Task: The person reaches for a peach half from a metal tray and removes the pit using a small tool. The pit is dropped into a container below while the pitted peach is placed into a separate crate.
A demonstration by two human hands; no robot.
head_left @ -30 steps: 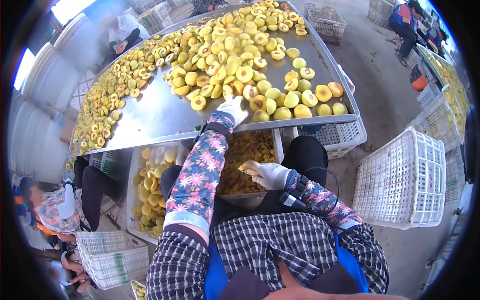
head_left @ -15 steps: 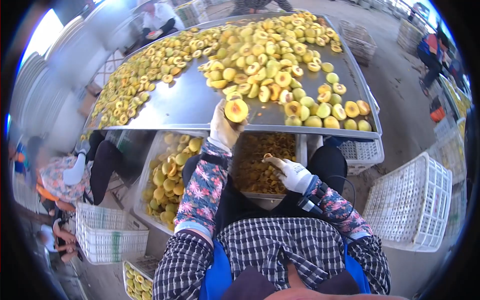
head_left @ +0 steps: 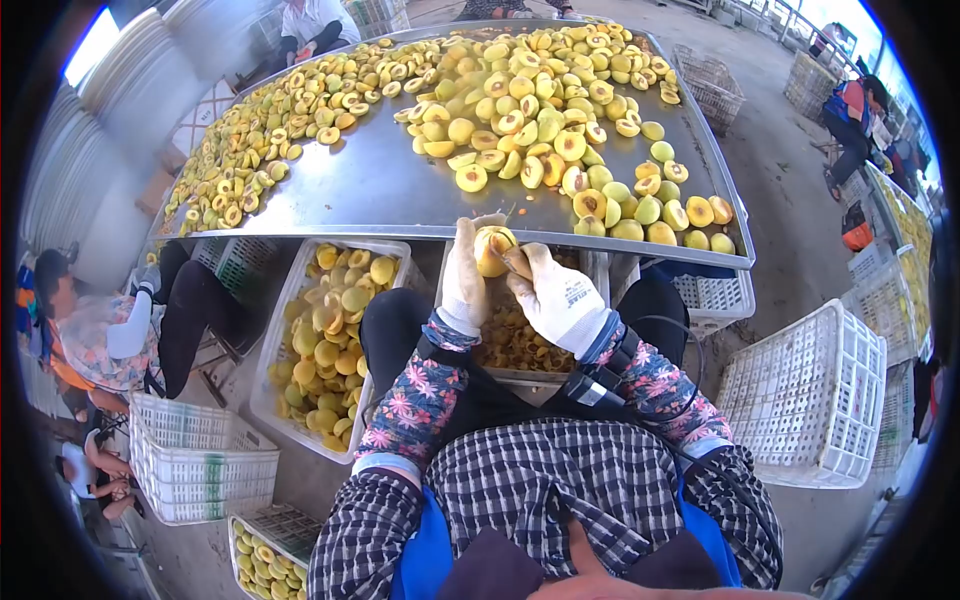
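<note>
My left hand [head_left: 467, 278], in a whitish glove, is closed round a yellow peach half [head_left: 492, 250] just off the table's front edge. My gloved right hand [head_left: 560, 298] meets it from the right, its fingers closed on a small tool whose brownish end touches the fruit; the tool is mostly hidden. Beneath both hands is a bin of brown pits and scraps [head_left: 515, 335]. Many halved peaches [head_left: 540, 110] lie heaped on the metal table [head_left: 370, 190] ahead. To the left of my legs stands a white crate of yellow halves [head_left: 325, 350].
White crates stand at the right [head_left: 805, 395] and left [head_left: 200, 460]. A smaller crate with fruit [head_left: 270, 565] is at the lower left. A person in a floral top [head_left: 110, 330] sits at the left; others sit behind the table and at the far right.
My left hand has lowered toward me with the peach half. My right hand has risen from above the scrap bin and come together with it. The view has shifted slightly.
</note>
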